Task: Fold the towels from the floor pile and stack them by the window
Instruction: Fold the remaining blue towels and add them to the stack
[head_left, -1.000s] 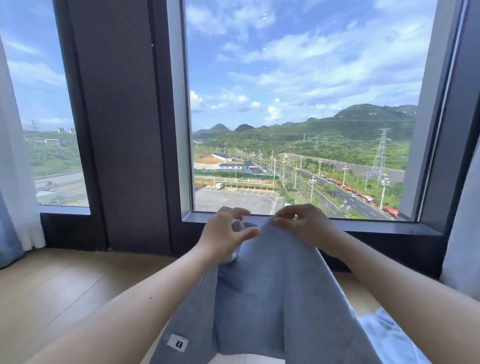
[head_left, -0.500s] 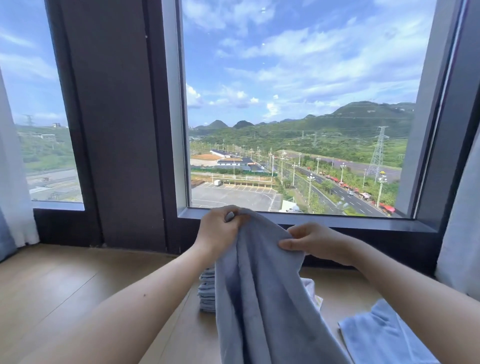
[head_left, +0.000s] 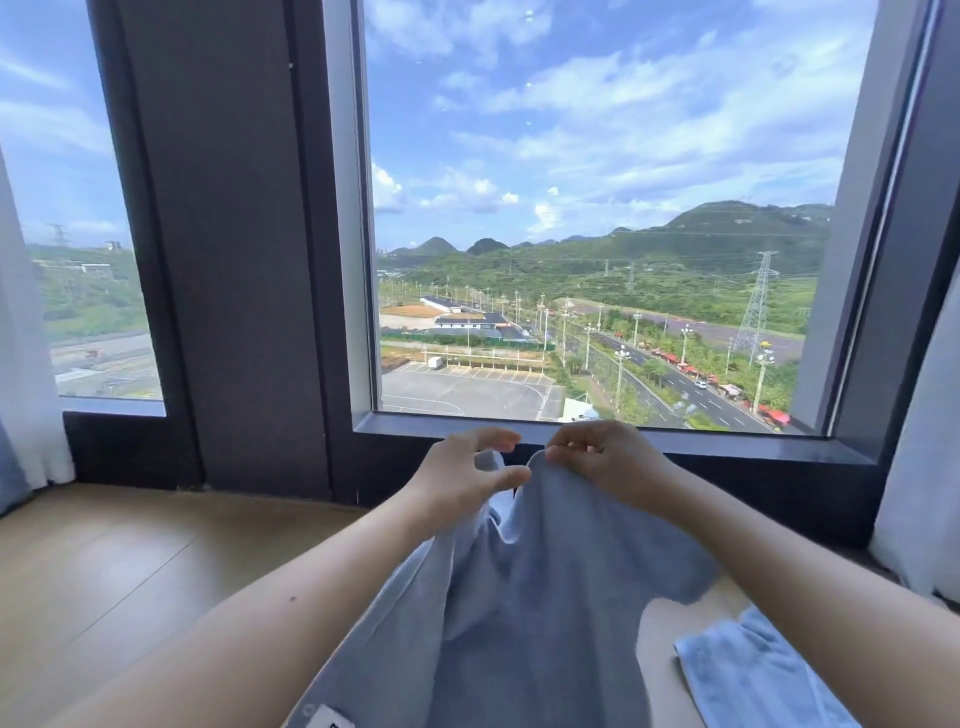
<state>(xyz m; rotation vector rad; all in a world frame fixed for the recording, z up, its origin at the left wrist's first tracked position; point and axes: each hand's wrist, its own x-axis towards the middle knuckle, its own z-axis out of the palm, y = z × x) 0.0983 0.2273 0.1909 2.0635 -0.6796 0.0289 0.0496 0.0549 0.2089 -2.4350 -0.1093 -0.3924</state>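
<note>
Pale blue-grey terry cloth hung in front of the person: a soft rectangular towel (head_left: 545, 597), held up off the light wooden floor (head_left: 130, 571) just below the dark sill of the big window (head_left: 727, 444). The right grip (head_left: 605, 462), a bare hand, was pinched on the towel's top edge. The left grip (head_left: 462, 483) sat just beside it, thumb and forefinger parted in a C with the cloth running through the palm, apparently caught by lower fingers that the view hid. That looser hold looked like the weak point: if the corner slid out while the edge was being worked along, the towel would likely drop onto the floor or onto the second towel (head_left: 748, 675), a crumpled light blue one lying at the lower right. With both grips bunched at nearly one spot, the corners could also end up mismatched and the fold crooked. Half a second earlier the left grip had been fisted round the corner and the right had pinched the edge lower down, well apart from it; now they had drawn level and almost met. The stack of folded towels seen then behind the cloth was now covered by it, and a small white label (head_left: 332, 719) had come into view at the bottom of the towel.
</note>
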